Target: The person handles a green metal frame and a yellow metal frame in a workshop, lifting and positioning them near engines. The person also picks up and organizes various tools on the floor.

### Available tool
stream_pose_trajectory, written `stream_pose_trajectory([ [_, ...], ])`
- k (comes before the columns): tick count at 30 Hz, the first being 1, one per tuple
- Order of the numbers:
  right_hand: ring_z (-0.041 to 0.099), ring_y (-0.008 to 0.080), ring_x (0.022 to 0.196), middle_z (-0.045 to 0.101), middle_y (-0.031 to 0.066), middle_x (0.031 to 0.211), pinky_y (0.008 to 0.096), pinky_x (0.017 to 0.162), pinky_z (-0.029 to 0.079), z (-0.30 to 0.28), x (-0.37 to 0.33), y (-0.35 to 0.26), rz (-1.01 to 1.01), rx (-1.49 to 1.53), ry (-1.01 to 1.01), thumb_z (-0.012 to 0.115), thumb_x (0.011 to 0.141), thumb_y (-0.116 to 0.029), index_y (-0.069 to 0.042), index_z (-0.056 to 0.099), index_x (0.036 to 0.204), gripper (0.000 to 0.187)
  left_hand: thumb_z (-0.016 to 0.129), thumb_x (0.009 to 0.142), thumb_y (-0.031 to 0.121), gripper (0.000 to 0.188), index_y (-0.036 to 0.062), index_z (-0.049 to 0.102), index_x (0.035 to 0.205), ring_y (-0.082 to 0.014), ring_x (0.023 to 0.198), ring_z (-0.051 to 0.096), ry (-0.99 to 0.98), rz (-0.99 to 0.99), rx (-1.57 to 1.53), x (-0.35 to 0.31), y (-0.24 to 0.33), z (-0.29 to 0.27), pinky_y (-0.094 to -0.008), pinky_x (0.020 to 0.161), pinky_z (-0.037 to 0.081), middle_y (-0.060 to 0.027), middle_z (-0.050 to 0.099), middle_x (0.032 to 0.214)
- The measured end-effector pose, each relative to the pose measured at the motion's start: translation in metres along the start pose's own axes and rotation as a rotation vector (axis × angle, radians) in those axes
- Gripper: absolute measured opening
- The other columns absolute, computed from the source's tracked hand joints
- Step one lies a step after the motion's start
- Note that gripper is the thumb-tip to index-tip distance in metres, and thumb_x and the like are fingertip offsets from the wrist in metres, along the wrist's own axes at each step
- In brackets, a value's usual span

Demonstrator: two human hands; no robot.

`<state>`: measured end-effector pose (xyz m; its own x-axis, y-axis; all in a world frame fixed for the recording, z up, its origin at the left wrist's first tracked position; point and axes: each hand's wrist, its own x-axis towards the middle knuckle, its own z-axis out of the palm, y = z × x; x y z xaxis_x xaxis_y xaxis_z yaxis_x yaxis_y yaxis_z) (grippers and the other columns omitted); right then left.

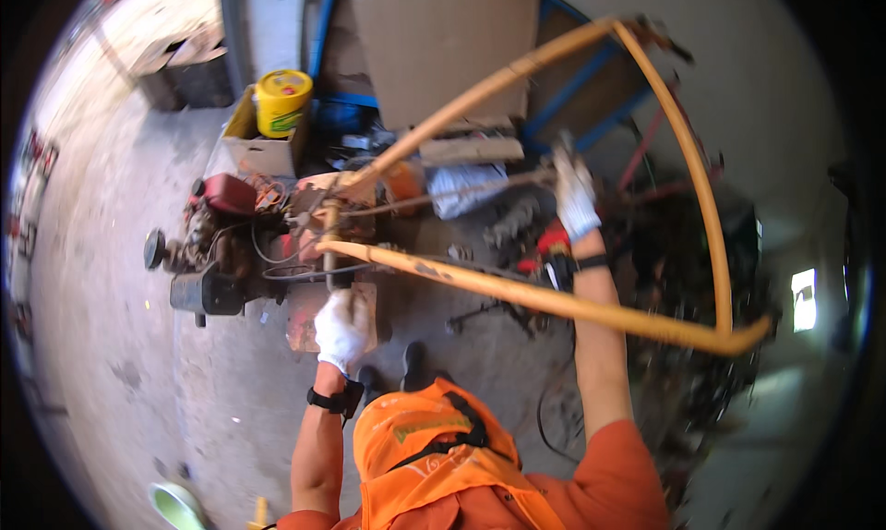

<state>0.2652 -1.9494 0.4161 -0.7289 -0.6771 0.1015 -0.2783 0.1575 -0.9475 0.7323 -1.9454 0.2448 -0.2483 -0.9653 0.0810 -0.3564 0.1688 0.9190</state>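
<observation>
Beside the engine [217, 248], the left grip [343, 327] encloses a bar [330, 268]; the right grip [576, 196] is blurred, hold unclear.

The white-gloved left hand [342, 331] touches the lower end of a short metal crossbar [331, 239], its grip unclear. The blurred, white-gloved right hand [576, 196] is at a thin brown rod [452, 197]. A bent yellow-orange tubular frame [517, 295] extends rightward from beside a dark engine with a red tank [228, 194].
</observation>
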Motion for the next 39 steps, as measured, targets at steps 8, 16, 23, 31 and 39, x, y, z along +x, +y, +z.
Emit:
stream_pose_trajectory([
  [8,0.067,0.0472,0.126,0.07,0.0321,0.132,0.0514,0.108,0.052,0.026,-0.041,-0.003,-0.058,-0.521,0.076,0.051,0.107,-0.071,-0.002,0.067,0.137,0.077,0.061,0.109,0.023,0.03,-0.0008,0.075,0.118,-0.0386,0.088,0.076,-0.186,-0.046,0.126,0.006,-0.023,0.002,-0.0448,0.082,0.059,-0.0254,0.078,0.101],
  [16,0.071,0.0349,0.101,0.074,0.0189,0.109,0.0453,0.092,0.056,0.045,-0.04,0.02,-0.172,0.081,0.062,0.069,0.105,-0.03,-0.002,0.062,0.132,0.039,0.052,0.112,0.025,0.035,-0.0039,0.072,0.107,-0.0213,0.064,0.056,-0.202,0.083,0.059,0.013,-0.032,0.003,-0.0402,0.062,0.048,-0.0133,0.062,0.073],
  [23,0.069,0.0297,0.086,0.071,0.0166,0.095,0.0452,0.079,0.055,0.048,-0.025,0.008,-0.109,0.266,0.143,0.068,0.109,-0.037,-0.001,0.059,0.121,0.039,0.054,0.113,0.028,0.037,-0.005,0.07,0.11,-0.0157,0.068,0.049,-0.201,0.016,0.018,0.013,-0.034,0.005,-0.0362,0.062,0.044,-0.0065,0.057,0.074],
  [31,0.063,0.0149,0.075,0.064,0.003,0.089,0.0339,0.066,0.053,0.064,-0.016,0.002,-0.103,0.356,0.239,0.057,0.115,-0.043,-0.009,0.059,0.132,0.037,0.055,0.113,0.024,0.031,-0.0027,0.067,0.102,-0.0138,0.068,0.049,-0.203,-0.021,0.054,0.009,-0.026,0.001,-0.035,0.061,0.044,-0.0047,0.056,0.074],
  [39,0.062,0.0123,0.074,0.063,-0.001,0.085,0.0322,0.065,0.053,0.063,-0.008,0.017,-0.064,0.589,0.095,0.061,0.115,-0.042,-0.013,0.063,0.13,0.032,0.055,0.113,0.023,0.03,-0.0025,0.066,0.103,-0.013,0.07,0.046,-0.211,-0.041,0.038,0.009,-0.025,-0.001,-0.0327,0.062,0.042,-0.0024,0.056,0.076],
])
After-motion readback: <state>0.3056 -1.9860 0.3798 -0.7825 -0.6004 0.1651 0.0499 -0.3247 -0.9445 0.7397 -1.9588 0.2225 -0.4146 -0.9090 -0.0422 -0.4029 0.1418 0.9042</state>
